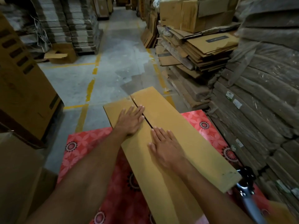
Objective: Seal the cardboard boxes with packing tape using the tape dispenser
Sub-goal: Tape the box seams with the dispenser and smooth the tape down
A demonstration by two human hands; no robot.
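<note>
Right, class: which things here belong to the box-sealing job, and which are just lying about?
In the job: long brown cardboard box, left hand, right hand, blue-black tape dispenser.
Lying about: red flowered mat, stacks of flattened cardboard, open carton on floor.

Grey concrete floor (113,50), worn yellow lines (90,89). Flattened cardboard stacks (202,50) at right, wrapped bundles (258,94) nearer, possibly plastic-covered. Corrugated piles (77,25) at left. Red floral mat (84,147) in foreground. Dim light.

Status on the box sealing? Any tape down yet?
Done: the box flaps are folded shut. In hand: left hand and right hand press flat on either side of the seam. Left: no tape shows on it; what looks like the tape dispenser lies untouched by the box's near corner.
</note>
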